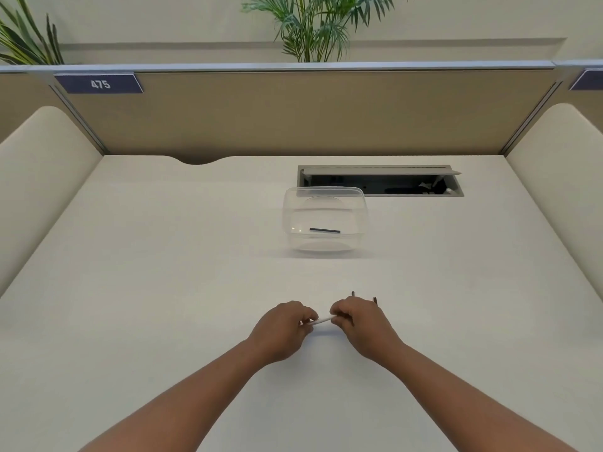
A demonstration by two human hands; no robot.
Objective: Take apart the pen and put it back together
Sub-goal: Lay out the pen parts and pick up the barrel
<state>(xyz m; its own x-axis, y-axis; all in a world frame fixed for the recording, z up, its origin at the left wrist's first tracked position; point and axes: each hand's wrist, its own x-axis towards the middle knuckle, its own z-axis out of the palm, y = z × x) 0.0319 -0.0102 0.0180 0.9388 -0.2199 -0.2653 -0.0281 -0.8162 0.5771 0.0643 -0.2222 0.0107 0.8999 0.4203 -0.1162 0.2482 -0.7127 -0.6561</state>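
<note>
A thin white pen barrel (pixel 323 320) lies level between my two hands, just above the white desk (pixel 163 272). My left hand (pixel 282 331) pinches its left end and my right hand (pixel 360 324) grips its right end. Two small dark pen parts (pixel 353 293) (pixel 375 300) show just beyond my right hand; whether they lie on the desk or stick out of my fingers I cannot tell. A dark slim pen part (pixel 324 230) rests inside a clear plastic container (pixel 326 220) farther back.
An open cable tray (pixel 380 181) is cut into the desk behind the container. Tan partition panels (pixel 293 112) wall off the back, and padded cream dividers (pixel 42 177) (pixel 561 177) flank both sides.
</note>
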